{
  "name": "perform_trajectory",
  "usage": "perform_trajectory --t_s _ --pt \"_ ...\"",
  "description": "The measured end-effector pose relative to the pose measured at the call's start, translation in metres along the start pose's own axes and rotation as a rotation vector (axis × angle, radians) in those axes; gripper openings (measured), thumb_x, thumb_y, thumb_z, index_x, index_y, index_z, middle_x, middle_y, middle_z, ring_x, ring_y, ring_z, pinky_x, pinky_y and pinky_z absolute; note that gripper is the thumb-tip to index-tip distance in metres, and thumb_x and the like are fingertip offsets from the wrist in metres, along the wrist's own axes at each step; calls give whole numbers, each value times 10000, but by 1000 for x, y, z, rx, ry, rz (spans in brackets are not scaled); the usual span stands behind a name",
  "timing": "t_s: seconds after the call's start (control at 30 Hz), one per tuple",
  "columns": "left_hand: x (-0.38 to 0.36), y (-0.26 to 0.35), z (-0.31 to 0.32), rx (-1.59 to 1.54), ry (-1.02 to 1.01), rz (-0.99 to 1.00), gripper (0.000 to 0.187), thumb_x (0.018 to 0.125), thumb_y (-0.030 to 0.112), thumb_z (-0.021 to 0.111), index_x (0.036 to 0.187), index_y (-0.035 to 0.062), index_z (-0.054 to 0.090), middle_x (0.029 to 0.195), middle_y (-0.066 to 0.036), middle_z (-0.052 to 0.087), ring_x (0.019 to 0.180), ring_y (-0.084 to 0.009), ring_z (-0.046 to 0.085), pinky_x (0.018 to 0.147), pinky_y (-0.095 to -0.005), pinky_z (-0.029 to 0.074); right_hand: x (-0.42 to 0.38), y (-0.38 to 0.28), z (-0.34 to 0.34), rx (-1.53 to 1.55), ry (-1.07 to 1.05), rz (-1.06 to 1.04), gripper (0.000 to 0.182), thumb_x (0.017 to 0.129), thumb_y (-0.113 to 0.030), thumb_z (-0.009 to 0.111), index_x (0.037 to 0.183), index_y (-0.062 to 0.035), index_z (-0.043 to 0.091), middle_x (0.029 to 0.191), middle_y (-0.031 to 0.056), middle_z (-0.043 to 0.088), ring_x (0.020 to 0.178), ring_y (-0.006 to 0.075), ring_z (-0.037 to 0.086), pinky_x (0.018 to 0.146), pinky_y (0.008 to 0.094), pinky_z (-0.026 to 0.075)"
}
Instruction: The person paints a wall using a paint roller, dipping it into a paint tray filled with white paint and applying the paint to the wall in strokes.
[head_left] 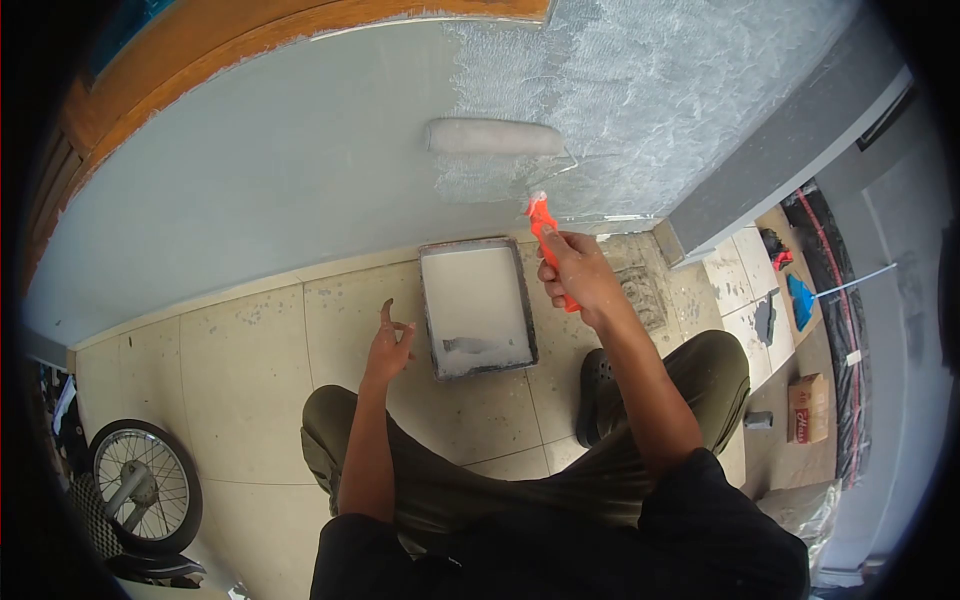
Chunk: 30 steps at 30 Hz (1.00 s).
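My right hand [577,270] is wrapped round the orange handle [541,222] of a paint roller. The roller's pale grey sleeve [495,137] lies against the wall [330,150], at the border between smooth grey paint on the left and rough, streaky paint on the right. Below it on the floor, between my knees and the wall, sits a black-rimmed tray [429,310] of pale paint, with a darker patch near its near end. My left hand [389,345] is held to the left of the tray, fingers apart, holding nothing.
A spoked wheel [145,487] stands at the lower left on the tiled floor [240,400]. Wooden trim [250,38] runs along the top left. At the right are a grey pillar [770,145], a blue object [801,301], a small box [808,408] and a grey cylinder [758,420].
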<state>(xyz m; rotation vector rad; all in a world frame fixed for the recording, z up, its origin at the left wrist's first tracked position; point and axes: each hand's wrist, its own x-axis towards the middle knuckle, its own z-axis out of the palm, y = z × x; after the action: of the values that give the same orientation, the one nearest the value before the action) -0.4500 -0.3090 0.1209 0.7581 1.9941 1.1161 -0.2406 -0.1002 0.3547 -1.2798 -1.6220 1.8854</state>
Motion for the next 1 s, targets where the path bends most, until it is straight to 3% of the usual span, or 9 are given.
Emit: perform_trajectory --t_s 0.3,0.5,0.57,0.6,0.67,0.8,0.87,1.0 --pt "-1 -9 -8 -28 21 -4 731 1013 293 560 1574 86 141 1063 -160 667 588 -215 690 453 -313 529 -24 -60 -14 -126 133 -311 352 1054 -348 508 955 -10 531 595 -7 436 398 73 364 357 270 306" --pt "5 -19 -5 16 -1 -55 677 1014 312 562 1533 40 222 1350 -199 559 604 -225 703 454 -322 533 5 -23 -22 -137 79 -187 362 1045 -387 517 901 -55 500 614 -16 424 422 68 369 380 265 322" --pt "9 -21 -1 27 -20 -38 559 1018 325 559 1401 -47 393 1521 -189 407 618 -228 709 454 -326 532 19 -1 -26 -129 65 -114 371 1040 -394 527 881 -61 482 617 -12 428 421 74 379 380 271 337" --pt "10 -21 1 31 -30 -43 559 1018 325 559 1401 -47 393 1521 -189 407 618 -228 709 454 -326 532 28 12 -28 -113 48 -60 379 1033 -401 541 867 -68 469 620 -9 432 422 78 389 381 274 350" --pt "14 -20 6 29 -42 -42 465 1022 336 551 1147 -112 537 1608 -155 278 615 -223 705 454 -321 530 41 37 -28 -89 39 4 389 1026 -408 554 853 -74 455 624 -6 436 423 83 398 382 277 363" --pt "16 -16 13 48 -26 -32 478 1024 337 545 1201 -106 524 1534 -168 395 607 -221 699 457 -315 530 55 65 -33 -171 82 -81 397 1012 -414 581 844 -81 447 609 -9 427 405 88 392 367 287 359" --pt "15 -12 15 44 -25 -20 642 1023 328 542 1519 25 269 1210 -184 629 597 -224 693 459 -313 529 60 69 -35 -192 76 -95 398 1010 -415 584 843 -81 447 605 -10 424 397 90 389 359 291 356" --pt "10 1 14 36 -40 -51 678 1020 320 549 1531 16 224 1240 -193 614 599 -228 694 457 -314 529 58 83 -37 -192 86 -1 430 1001 -447 585 834 -73 457 600 -2 433 384 95 388 345 304 347"
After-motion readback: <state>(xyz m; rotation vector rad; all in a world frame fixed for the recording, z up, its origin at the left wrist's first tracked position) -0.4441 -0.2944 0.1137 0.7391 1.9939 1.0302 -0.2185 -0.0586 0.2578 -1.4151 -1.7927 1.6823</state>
